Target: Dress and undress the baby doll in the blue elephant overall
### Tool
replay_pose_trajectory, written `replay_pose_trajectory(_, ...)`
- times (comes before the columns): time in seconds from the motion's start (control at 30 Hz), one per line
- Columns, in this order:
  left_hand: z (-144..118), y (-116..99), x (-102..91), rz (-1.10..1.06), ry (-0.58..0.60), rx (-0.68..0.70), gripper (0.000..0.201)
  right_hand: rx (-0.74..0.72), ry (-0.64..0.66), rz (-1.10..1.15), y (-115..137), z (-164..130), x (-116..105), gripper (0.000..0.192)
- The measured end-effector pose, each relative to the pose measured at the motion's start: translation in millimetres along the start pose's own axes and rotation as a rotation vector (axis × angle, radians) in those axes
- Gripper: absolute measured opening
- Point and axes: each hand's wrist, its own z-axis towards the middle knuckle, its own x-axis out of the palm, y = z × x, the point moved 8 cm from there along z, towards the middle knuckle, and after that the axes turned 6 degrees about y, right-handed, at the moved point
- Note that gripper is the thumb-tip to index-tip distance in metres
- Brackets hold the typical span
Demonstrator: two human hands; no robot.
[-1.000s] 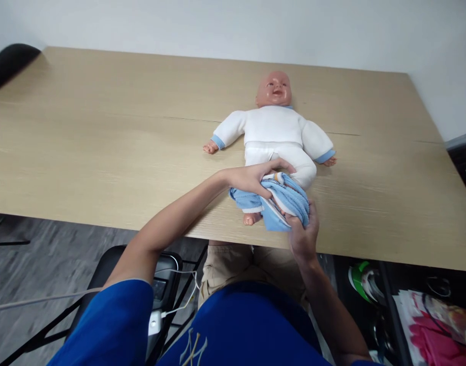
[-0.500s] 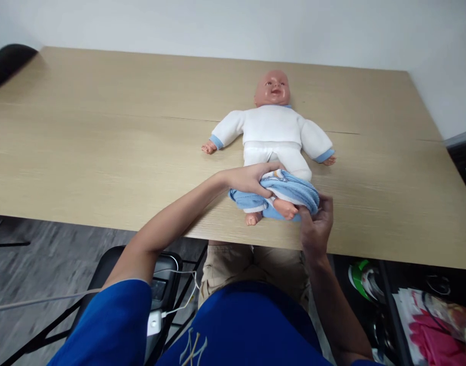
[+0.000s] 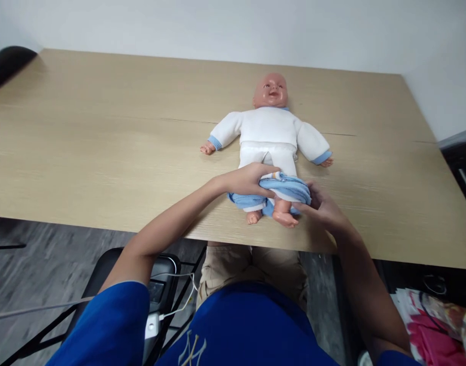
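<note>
A baby doll [image 3: 271,132] in a white suit lies on its back on the wooden table [image 3: 103,137], head toward the wall, feet at the near edge. Light blue trousers [image 3: 284,187] are bunched around its lower legs, both bare feet sticking out. My left hand [image 3: 248,179] grips the trousers' waistband on the left side. My right hand [image 3: 319,206] grips the same garment on the right side, beside the doll's foot.
A black chair back [image 3: 7,63] shows at the table's far left corner. Under the table's near edge are a black stool with a white charger and cable [image 3: 158,310], and bags and colourful packets [image 3: 434,320] at the lower right. A white wall runs behind.
The blue trousers have slid up the doll's right leg, so that foot now pokes out. My right hand moved from under the bunched fabric to its right side.
</note>
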Motion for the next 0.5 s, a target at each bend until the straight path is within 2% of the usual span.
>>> replay_pose_trajectory(0.1, -13.9, -8.8, -6.9, 0.147, -0.1, 0.029, 0.05, 0.036, 0.073, -0.075, 3.2, 2.3, -6.2, 0.057)
replay_pose_trajectory(0.17, -28.8, -15.4, -16.6, 0.23, -0.157, 0.032, 0.054, -0.001, 0.138, -0.188, 11.1, 4.3, -8.1, 0.056)
replay_pose_trajectory(0.27, -52.4, -15.1, -36.9, 0.308, -0.21, -0.047, 0.056, -0.079, 0.218, -0.288, 26.7, 11.0, -8.6, 0.05)
replay_pose_trajectory(0.4, -64.2, -3.6, -50.6, 0.225, -0.161, -0.068, 0.042, -0.033, 0.239, -0.168, 33.9, 36.1, -7.0, 0.045)
replay_pose_trajectory(0.5, -57.1, 11.4, -53.5, 0.079, -0.208, -0.013, 0.037, -0.013, 0.141, 0.009, 31.6, 64.3, -6.6, 0.037)
